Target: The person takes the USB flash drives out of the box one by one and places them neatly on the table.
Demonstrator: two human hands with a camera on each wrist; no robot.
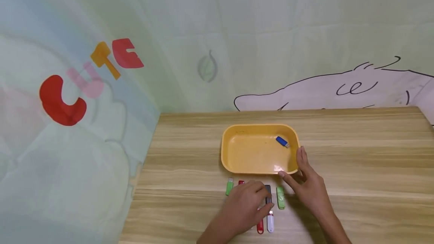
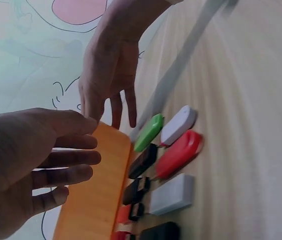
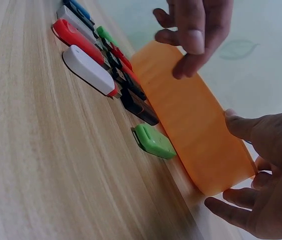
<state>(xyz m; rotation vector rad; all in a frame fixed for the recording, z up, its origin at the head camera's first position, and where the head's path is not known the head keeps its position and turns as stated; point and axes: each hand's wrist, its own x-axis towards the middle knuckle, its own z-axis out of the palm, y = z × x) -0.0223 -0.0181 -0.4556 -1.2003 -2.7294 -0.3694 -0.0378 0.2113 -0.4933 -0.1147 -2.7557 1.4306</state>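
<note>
Over the row of USB drives hovers my left hand (image 1: 245, 206), fingers loosely bent with nothing between them. My right hand (image 1: 310, 187) is at the near right corner of a yellow plastic tray (image 1: 226, 153), thumb on the front rim and fairly straight fingers along the right side. Inside the tray lies a blue USB drive (image 1: 282, 141). Beside the left hand are a black drive (image 1: 268, 190), a white drive (image 1: 270, 223) and a red drive (image 1: 260, 226). A light green drive (image 1: 280, 197) sits between the hands. The left hand partly hides several drives in the head view.
Another green drive (image 1: 229, 186) lies left of the hand, below the tray. The wooden table (image 1: 366, 161) meets a printed cloth backdrop (image 1: 183, 40) at its back and left edges. More drives, such as a pale one (image 2: 172, 194), line up along the tray's front.
</note>
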